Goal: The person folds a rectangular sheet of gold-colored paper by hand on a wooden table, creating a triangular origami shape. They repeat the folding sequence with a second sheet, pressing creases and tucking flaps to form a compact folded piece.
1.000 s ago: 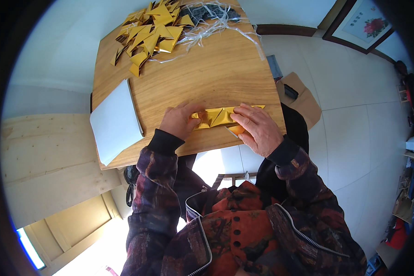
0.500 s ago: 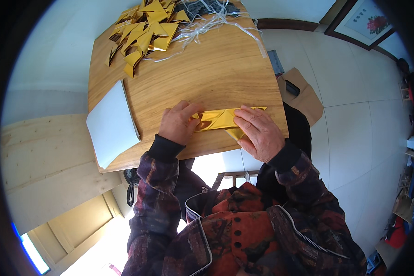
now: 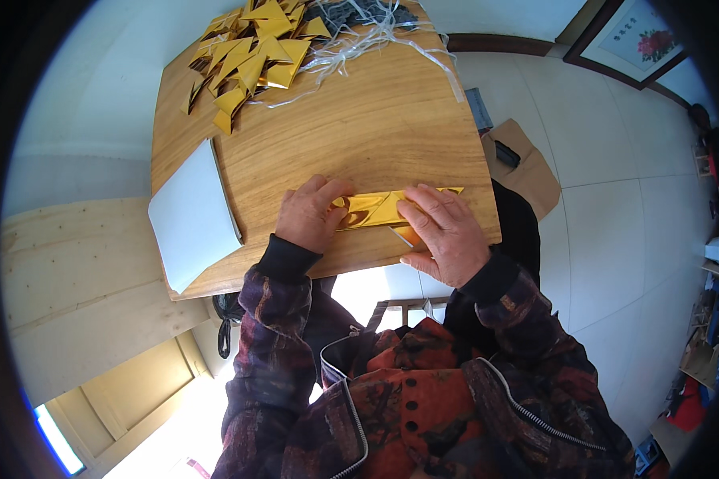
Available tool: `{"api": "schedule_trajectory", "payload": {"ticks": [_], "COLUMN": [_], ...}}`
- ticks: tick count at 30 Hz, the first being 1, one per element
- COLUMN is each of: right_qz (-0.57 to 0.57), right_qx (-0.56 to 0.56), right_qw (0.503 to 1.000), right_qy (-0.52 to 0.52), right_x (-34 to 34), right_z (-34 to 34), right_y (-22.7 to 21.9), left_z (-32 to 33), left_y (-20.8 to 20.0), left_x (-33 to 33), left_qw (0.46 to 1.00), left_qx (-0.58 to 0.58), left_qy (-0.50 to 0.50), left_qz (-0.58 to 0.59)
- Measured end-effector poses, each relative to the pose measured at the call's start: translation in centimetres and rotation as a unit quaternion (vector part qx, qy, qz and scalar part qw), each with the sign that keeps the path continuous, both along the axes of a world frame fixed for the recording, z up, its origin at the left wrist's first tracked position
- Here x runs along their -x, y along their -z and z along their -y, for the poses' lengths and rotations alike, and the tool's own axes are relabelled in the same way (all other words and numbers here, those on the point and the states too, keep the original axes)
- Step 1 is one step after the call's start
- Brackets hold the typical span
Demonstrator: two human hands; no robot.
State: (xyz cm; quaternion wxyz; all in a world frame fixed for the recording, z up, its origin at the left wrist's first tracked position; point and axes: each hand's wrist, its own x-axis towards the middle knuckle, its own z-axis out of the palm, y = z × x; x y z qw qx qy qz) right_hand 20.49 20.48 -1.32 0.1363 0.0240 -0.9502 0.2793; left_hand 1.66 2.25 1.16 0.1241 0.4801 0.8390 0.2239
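Note:
A strip of shiny gold foil paper [image 3: 367, 209], folded with slanting creases, lies flat near the table's front edge. My left hand [image 3: 310, 214] is curled around its left end, thumb and fingers closed on the paper. Across its right part rests my right hand [image 3: 449, 231], the fingers stretched out on the foil and the thumb apart below it. Beneath those fingers a small flap [image 3: 407, 235] of gold paper sticks out toward me. The strip's right tip shows beyond the right hand.
Folded gold paper pieces [image 3: 252, 49] are heaped at the table's far left, beside tangled clear plastic strands [image 3: 371, 40]. A stack of white sheets [image 3: 196, 215] lies at the left edge. Right of the wooden table [image 3: 351, 136], brown cardboard [image 3: 527, 168] lies on the tiled floor.
My right hand has shifted slightly left and toward me, its thumb now further from the strip. The small flap has tilted. My left hand has stayed in place.

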Motion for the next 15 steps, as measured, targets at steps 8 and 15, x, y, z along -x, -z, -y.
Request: {"api": "schedule_trajectory", "payload": {"ticks": [8, 15], "right_qz": [0.066, 0.075], "right_qx": [-0.076, -0.077], "right_qw": [0.995, 0.994], "right_qy": [0.024, 0.032], "right_x": [0.4, 0.5], "right_z": [1.4, 1.7], "right_y": [0.0, 0.1], "left_z": [-0.1, -0.1], "left_y": [0.0, 0.0], "left_x": [0.0, 0.0], "left_qw": [1.0, 1.0], "left_qx": [-0.001, -0.001], "left_qy": [-0.005, -0.008], "left_qz": [0.006, 0.017]}}
